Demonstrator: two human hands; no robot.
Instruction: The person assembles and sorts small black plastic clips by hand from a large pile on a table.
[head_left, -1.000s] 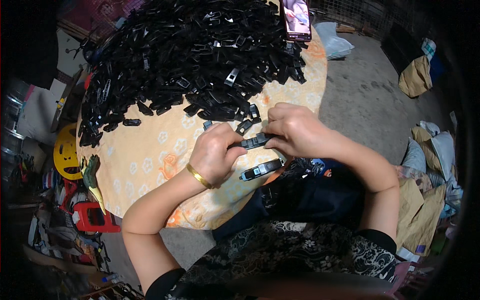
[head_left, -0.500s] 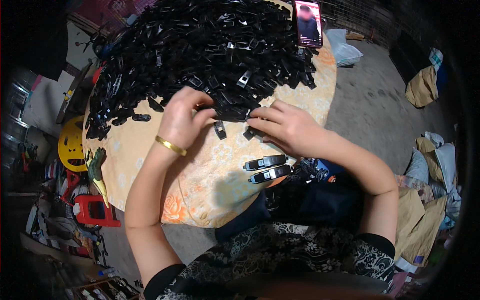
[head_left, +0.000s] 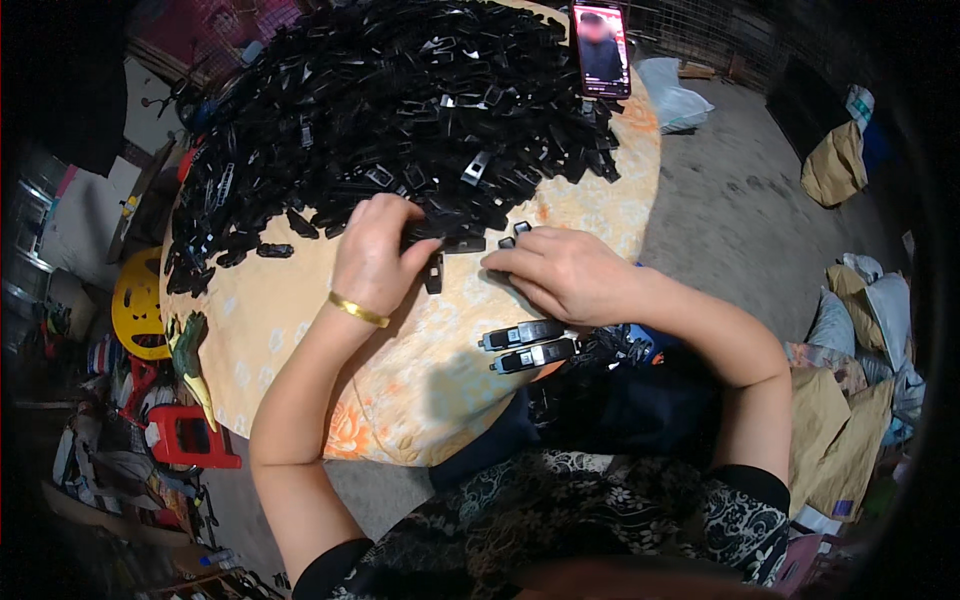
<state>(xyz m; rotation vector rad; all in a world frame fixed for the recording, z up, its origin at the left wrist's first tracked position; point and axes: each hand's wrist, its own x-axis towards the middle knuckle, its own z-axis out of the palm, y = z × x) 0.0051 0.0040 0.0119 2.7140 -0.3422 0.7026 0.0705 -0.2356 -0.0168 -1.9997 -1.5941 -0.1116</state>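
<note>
A big heap of black plastic clips [head_left: 380,110] covers the far part of a round table. My left hand [head_left: 375,250], with a gold bangle at the wrist, curls over the heap's near edge; dark clips fill the gap between its thumb and fingers. One loose clip [head_left: 434,275] lies beneath that thumb. To the right, my right hand [head_left: 565,275] bends its fingers down over the cloth, closed round a dark clip mostly hidden under them. Small black pieces [head_left: 514,236] show just beyond its knuckles. Two larger black clips [head_left: 530,345] lie side by side nearer me.
A patterned peach tablecloth [head_left: 290,340] covers the table. A phone [head_left: 602,50] with a lit screen stands at the far right edge. A green and yellow object [head_left: 190,360] lies on the left edge. Beyond are a red stool [head_left: 190,437], a yellow disc [head_left: 140,303] and paper sacks [head_left: 840,440].
My right hand has drawn back slightly toward me from the heap's edge, uncovering small black pieces. My left thumb has shifted a little rightward. The whole view has tilted slightly.
</note>
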